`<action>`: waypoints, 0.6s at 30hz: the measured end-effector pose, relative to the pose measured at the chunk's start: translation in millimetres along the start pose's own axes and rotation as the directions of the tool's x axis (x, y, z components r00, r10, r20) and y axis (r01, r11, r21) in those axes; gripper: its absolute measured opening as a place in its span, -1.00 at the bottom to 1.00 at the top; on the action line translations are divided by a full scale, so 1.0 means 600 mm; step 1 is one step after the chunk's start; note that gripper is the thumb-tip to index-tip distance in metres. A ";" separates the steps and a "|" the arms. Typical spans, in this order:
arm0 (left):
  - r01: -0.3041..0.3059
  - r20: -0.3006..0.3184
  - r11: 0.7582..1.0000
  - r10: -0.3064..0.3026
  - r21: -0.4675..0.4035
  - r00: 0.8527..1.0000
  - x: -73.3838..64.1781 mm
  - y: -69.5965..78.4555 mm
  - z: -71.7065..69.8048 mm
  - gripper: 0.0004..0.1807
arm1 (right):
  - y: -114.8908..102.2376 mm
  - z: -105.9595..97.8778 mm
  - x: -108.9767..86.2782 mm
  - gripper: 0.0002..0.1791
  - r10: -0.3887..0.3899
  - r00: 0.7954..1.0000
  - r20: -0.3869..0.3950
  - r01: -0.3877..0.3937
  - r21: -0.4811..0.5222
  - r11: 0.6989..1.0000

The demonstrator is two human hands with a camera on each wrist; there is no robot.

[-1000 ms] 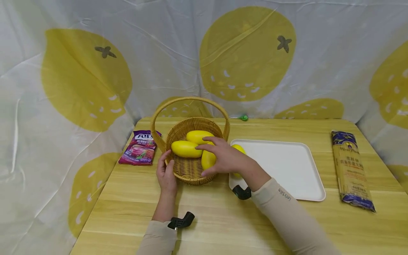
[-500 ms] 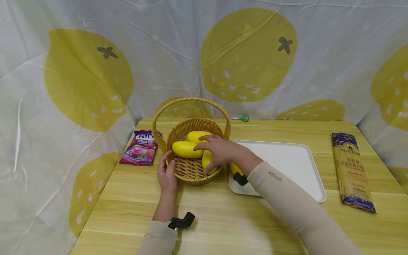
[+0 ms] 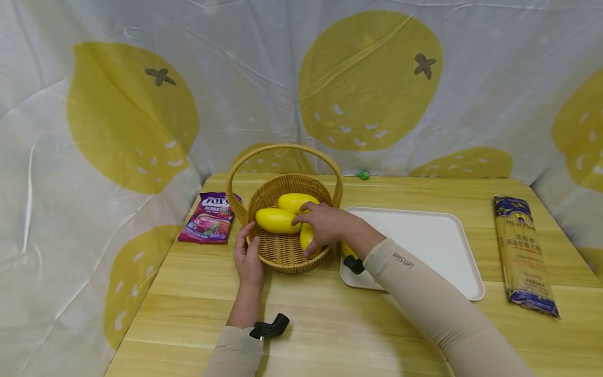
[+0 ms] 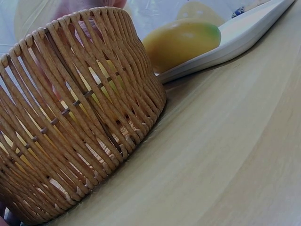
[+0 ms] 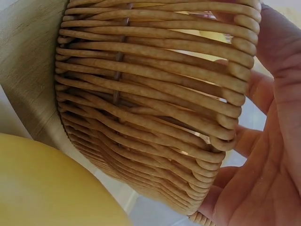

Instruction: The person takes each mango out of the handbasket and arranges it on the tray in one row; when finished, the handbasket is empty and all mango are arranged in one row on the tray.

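Observation:
In the head view a wicker basket (image 3: pixel 282 264) with a tall arched handle stands on the table, with several yellow mangoes inside. One mango (image 3: pixel 277 220) lies at the left and another mango (image 3: pixel 296 202) lies behind it. My right hand (image 3: pixel 327 225) reaches over the basket's right rim, its thumb and fingers curled round the right-hand mango (image 3: pixel 306 236), which it partly hides. My left hand (image 3: pixel 248 262) holds the basket's left rim. A further mango with a green end (image 4: pixel 183 43) rests on the white tray, mostly hidden by my right wrist in the head view.
The white tray (image 3: pixel 424 246) lies right of the basket, close beside it. A pack of spaghetti (image 3: pixel 525 256) lies at the far right. A purple candy bag (image 3: pixel 209 217) is left of the basket, and a green lollipop (image 3: pixel 364 175) lies at the back edge.
My right hand has settled lower over the right-hand mango, its thumb and fingers drawn closer round it, and the forearm has swung. My left hand and the basket stay put.

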State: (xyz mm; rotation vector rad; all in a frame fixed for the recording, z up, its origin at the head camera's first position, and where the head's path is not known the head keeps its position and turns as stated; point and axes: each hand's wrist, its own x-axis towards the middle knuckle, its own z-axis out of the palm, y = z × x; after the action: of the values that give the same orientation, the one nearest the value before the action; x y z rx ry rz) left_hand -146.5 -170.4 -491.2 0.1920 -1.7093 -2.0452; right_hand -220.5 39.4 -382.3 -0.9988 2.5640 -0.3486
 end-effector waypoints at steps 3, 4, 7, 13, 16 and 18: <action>0.000 -0.002 1.000 0.000 -0.008 1.000 0.000 0.000 -0.001 -0.60 | -0.002 0.001 0.002 -0.10 0.010 1.000 0.005 -0.010 -0.004 1.000; 0.001 -0.001 1.000 -0.001 -0.012 1.000 0.000 0.000 -0.001 -0.60 | -0.002 0.002 0.002 -0.10 0.015 1.000 0.004 -0.015 -0.005 1.000; 0.005 0.003 1.000 -0.005 -0.017 1.000 -0.001 0.003 0.000 -0.60 | -0.001 0.003 0.002 -0.10 0.026 1.000 0.004 -0.026 -0.018 1.000; 0.004 0.007 1.000 -0.004 -0.007 1.000 -0.002 0.003 0.000 -0.61 | 0.000 0.005 0.002 -0.10 0.030 1.000 -0.002 -0.030 -0.030 0.999; 0.001 0.007 1.000 -0.001 -0.003 1.000 -0.002 0.002 0.000 -0.61 | 0.000 0.007 0.001 -0.11 0.029 1.000 -0.005 -0.029 -0.037 0.999; -0.002 0.008 1.000 0.002 -0.002 1.000 -0.002 0.002 0.000 -0.61 | 0.000 0.008 0.001 -0.11 0.028 1.000 -0.005 -0.028 -0.044 0.999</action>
State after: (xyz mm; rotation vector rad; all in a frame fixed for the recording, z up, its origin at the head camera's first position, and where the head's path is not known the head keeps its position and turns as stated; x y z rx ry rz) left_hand -145.3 -170.1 -490.3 0.1825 -1.7113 -2.0490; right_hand -219.0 38.5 -386.8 -0.9775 2.5973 -0.2884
